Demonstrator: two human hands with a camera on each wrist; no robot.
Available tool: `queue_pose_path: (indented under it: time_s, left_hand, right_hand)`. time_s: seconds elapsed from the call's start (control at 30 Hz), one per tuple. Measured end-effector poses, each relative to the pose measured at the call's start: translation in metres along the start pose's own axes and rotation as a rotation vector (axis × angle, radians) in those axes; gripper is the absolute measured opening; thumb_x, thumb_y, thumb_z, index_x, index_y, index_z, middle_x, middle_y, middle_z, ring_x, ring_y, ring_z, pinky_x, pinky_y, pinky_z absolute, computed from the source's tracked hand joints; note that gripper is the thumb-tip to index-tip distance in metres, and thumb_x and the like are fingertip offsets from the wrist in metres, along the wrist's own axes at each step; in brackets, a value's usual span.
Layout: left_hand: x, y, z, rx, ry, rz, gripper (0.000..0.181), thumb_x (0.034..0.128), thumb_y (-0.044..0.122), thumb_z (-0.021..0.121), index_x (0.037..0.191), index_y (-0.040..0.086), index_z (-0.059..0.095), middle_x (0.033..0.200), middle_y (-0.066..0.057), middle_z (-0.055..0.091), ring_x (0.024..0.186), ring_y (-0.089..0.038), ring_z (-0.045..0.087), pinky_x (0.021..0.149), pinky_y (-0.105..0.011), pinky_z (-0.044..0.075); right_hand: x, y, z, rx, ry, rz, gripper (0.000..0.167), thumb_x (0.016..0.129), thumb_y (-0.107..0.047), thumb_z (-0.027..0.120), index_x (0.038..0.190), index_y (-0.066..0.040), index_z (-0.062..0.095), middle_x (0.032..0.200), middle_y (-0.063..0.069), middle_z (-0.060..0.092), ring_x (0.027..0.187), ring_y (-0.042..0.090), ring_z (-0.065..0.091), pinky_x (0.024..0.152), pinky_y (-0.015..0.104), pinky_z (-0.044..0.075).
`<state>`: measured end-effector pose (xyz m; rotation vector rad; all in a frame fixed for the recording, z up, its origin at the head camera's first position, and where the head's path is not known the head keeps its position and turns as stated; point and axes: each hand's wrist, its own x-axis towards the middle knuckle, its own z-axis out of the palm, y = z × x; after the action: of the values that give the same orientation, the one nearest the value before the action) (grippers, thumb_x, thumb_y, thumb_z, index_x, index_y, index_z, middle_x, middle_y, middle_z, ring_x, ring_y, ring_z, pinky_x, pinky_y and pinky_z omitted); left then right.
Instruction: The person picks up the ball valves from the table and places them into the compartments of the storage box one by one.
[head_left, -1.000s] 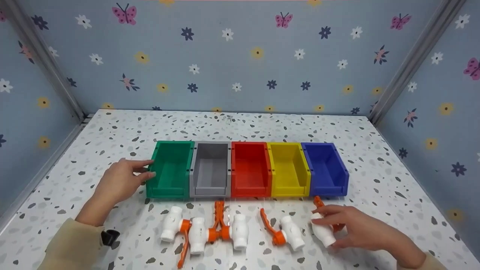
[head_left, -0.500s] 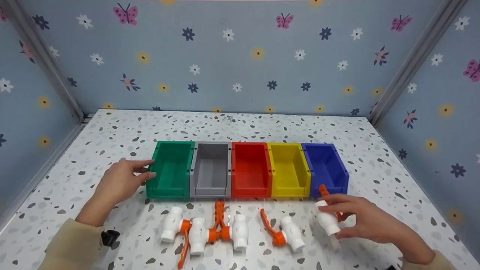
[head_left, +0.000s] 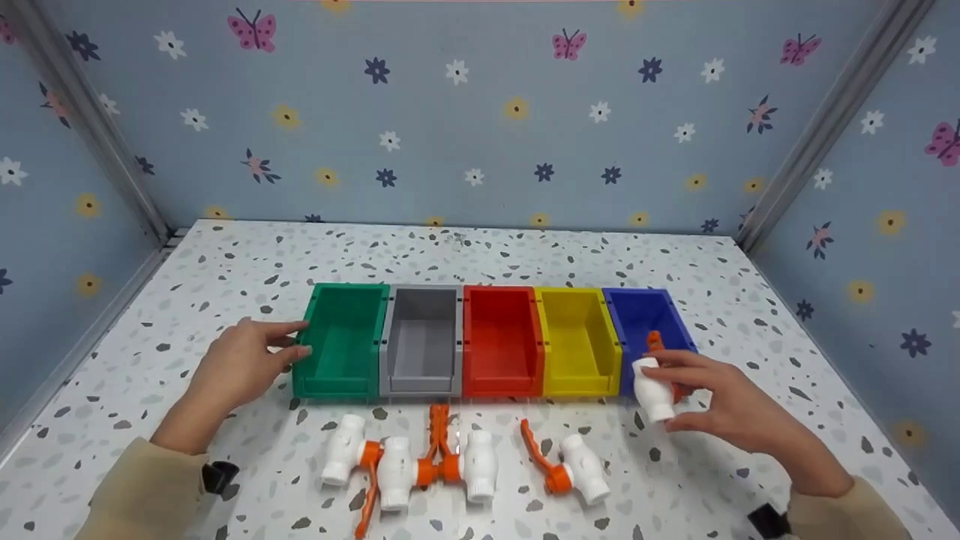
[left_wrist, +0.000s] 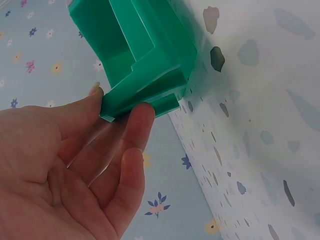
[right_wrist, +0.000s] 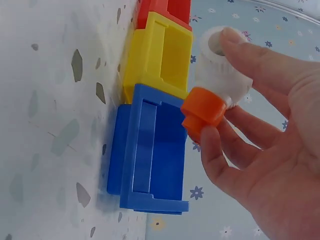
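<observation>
In the head view my right hand (head_left: 739, 405) grips a white valve (head_left: 654, 390) with an orange handle, held over the front of the blue bin (head_left: 645, 307). The right wrist view has the valve (right_wrist: 220, 70) between thumb and fingers of my right hand (right_wrist: 270, 115), off the table and beside the blue bin (right_wrist: 142, 150). At the far left, my left hand (head_left: 236, 364) pinches the side rim of the green bin (head_left: 341, 386). Thumb and fingertips of my left hand (left_wrist: 85, 165) meet the edge of the green bin (left_wrist: 150, 75) in the left wrist view.
Gray (head_left: 421, 382), red (head_left: 502, 384) and yellow (head_left: 581, 384) bins stand in a row between the green and blue ones. In front lie several white valves with orange handles, including one (head_left: 585, 469) at the right. Patterned walls enclose the speckled table (head_left: 480, 255).
My right hand has lifted the valve from the table and carried it forward to the blue bin. My left hand and the other valves have stayed where they were.
</observation>
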<state>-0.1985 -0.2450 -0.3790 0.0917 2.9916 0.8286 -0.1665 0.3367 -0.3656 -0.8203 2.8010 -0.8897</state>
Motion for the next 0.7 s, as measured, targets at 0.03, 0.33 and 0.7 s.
queue_pose_path:
  time_s: [0.03, 0.33, 0.7]
  left_hand:
    - [0.0, 0.0, 0.0, 0.001, -0.001, 0.0, 0.049, 0.0987, 0.027, 0.065, 0.142, 0.006, 0.055, 0.113, -0.022, 0.063, 0.087, -0.025, 0.067, 0.067, -0.038, 0.051]
    - [-0.001, -0.001, -0.002, 0.006, -0.01, -0.011, 0.049, 0.0988, 0.027, 0.064, 0.143, 0.006, 0.055, 0.114, -0.022, 0.062, 0.088, -0.025, 0.066, 0.069, -0.039, 0.052]
    - [0.001, 0.0, 0.0, 0.004, -0.012, -0.027, 0.049, 0.0988, 0.026, 0.064, 0.143, 0.007, 0.055, 0.114, -0.022, 0.06, 0.091, -0.027, 0.063, 0.07, -0.039, 0.053]
  right_hand:
    - [0.002, 0.001, 0.0, -0.003, 0.013, 0.004, 0.062, 0.08, -0.025, 0.085, 0.137, -0.017, 0.063, 0.145, 0.015, 0.05, 0.116, 0.03, 0.058, 0.091, 0.048, 0.052]
    - [0.02, 0.012, -0.003, -0.001, 0.12, 0.031, 0.064, 0.079, -0.016, 0.086, 0.138, -0.015, 0.062, 0.151, 0.015, 0.045, 0.136, 0.042, 0.04, 0.104, 0.063, 0.035]
    - [0.045, 0.027, -0.002, 0.023, 0.134, 0.112, 0.063, 0.083, -0.015, 0.083, 0.141, -0.012, 0.057, 0.155, 0.014, 0.038, 0.128, 0.038, 0.051, 0.103, 0.056, 0.041]
